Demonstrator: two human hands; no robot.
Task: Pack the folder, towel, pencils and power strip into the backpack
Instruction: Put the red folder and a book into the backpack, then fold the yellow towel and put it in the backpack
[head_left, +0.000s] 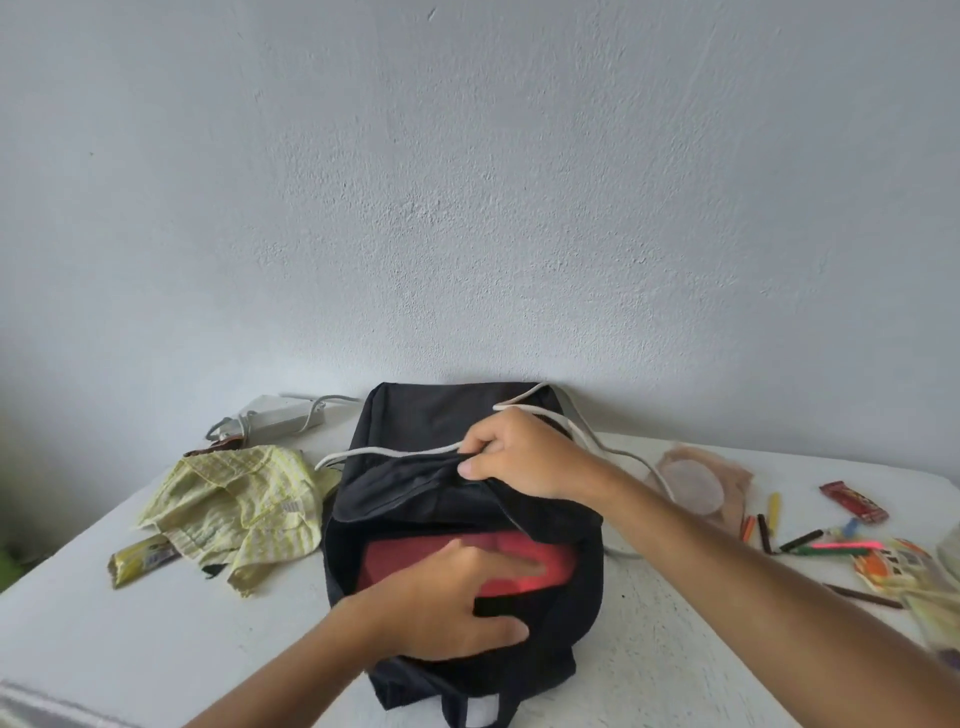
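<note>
The desk (649, 649) is backed by a wall, with bare surface at its near edge. The backpack (426, 415) lies open at its middle, the red folder (550, 564) already in its mouth. The towel (234, 499) lies left, the power strip (280, 415) behind it, the pencils (810, 543) right; all three look still unpacked. The right hand (524, 457) has its grip pinching the flap up; the left hand (441, 603) presses flat-fingered on the folder.

Backpack (415, 415) mouth held open by right hand (524, 457) grip on flap; left hand (447, 603) and red folder (519, 566) fill the opening below that grip. White cord (395, 453) crosses beside it. Bare counter (675, 649) nearer, right.
</note>
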